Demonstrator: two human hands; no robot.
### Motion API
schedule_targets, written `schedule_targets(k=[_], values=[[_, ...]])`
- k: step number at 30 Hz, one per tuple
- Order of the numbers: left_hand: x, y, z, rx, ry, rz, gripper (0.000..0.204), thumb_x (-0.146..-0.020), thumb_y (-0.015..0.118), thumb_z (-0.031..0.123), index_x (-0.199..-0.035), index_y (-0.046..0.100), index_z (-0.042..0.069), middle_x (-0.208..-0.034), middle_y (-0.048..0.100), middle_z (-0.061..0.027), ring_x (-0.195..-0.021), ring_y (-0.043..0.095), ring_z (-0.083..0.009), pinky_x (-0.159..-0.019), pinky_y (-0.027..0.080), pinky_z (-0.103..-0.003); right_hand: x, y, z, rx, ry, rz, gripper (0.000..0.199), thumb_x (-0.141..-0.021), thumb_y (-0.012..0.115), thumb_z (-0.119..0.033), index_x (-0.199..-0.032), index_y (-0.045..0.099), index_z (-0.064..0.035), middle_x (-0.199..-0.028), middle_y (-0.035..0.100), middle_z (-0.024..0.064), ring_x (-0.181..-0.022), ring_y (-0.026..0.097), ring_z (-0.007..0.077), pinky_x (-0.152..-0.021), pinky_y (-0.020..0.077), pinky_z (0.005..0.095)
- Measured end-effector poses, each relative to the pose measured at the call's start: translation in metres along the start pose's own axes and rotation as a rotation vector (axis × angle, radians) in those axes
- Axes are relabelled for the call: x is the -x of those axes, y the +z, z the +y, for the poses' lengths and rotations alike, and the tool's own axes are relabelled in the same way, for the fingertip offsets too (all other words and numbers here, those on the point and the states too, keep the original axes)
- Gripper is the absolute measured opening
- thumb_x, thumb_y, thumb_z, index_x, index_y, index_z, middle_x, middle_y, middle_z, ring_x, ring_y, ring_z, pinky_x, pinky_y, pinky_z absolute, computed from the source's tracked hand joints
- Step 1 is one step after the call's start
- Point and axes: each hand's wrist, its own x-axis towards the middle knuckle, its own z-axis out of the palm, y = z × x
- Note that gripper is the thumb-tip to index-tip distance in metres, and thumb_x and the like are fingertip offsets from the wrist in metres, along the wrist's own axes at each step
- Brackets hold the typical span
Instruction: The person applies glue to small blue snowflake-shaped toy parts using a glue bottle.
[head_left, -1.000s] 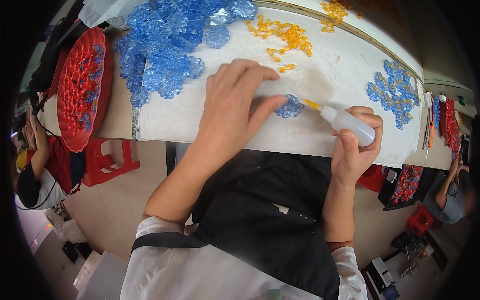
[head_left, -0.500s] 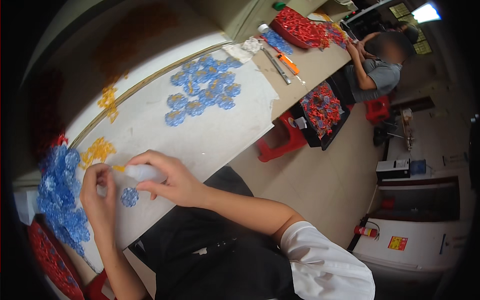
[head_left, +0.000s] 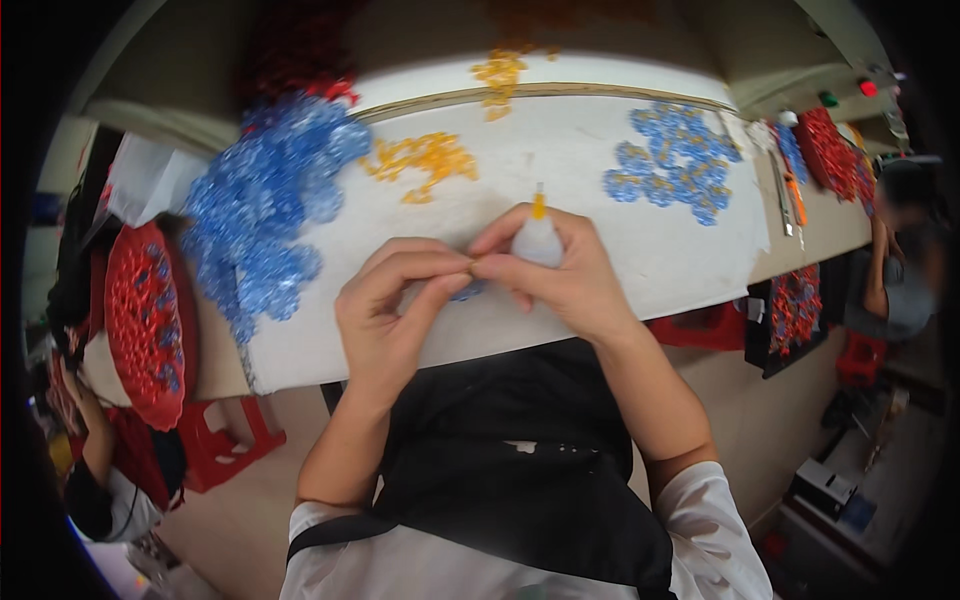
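Note:
My right hand [head_left: 590,275] is wrapped round a white squeeze bottle [head_left: 540,243] with a yellow nozzle pointing up and away. Its thumb and forefinger also reach over to meet the fingertips of my left hand [head_left: 385,305], which is closed in a pinch. A tiny yellowish piece [head_left: 472,268] shows between the touching fingertips, mostly hidden. Just below them lies a blue translucent flower-shaped piece [head_left: 467,290], partly covered by the fingers. Beyond my hands is a loose pile of small yellow pieces [head_left: 425,163].
A heap of blue translucent pieces [head_left: 285,190] covers the table's left. Several blue flowers with yellowish centres [head_left: 675,160] lie on the right of the white sheet [head_left: 560,125]. A red basket [head_left: 185,330] stands left; an orange cutter [head_left: 796,200] lies right. Other people sit at both sides.
The view has swung left and levelled over the table. My hands have come together at the fingertips, and the bottle's nozzle has turned from leftward to upward.

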Motion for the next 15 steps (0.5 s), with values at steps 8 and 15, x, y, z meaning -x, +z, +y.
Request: schedule_targets(k=[8,15], values=[[0.011,-0.015,0.003,-0.555,0.115,0.047,0.035,-0.066,0.076,0.014,-0.099,0.064,0.008,-0.091,0.060,-0.0046,-0.084,0.054,-0.0216,-0.074,0.039,-0.033,-0.008,0.003,-0.007,0.220,0.057,-0.023,0.011,-0.076,0.069,-0.004,-0.083,0.061,0.0003,-0.070,0.059,0.0024,-0.054,0.048,0.0048,-0.046,0.0375,0.0179],[0.021,-0.011,-0.007,-0.831,0.098,0.003,0.036,-0.061,0.078,0.018,-0.094,0.064,0.013,-0.095,0.052,-0.0006,-0.091,0.048,-0.0200,-0.078,0.030,-0.035,-0.011,0.008,-0.003,0.583,0.049,-0.058,0.009,-0.078,0.068,-0.009,-0.079,0.063,-0.0016,-0.067,0.057,-0.0008,-0.054,0.046,0.0034,-0.045,0.0372,0.0186]])
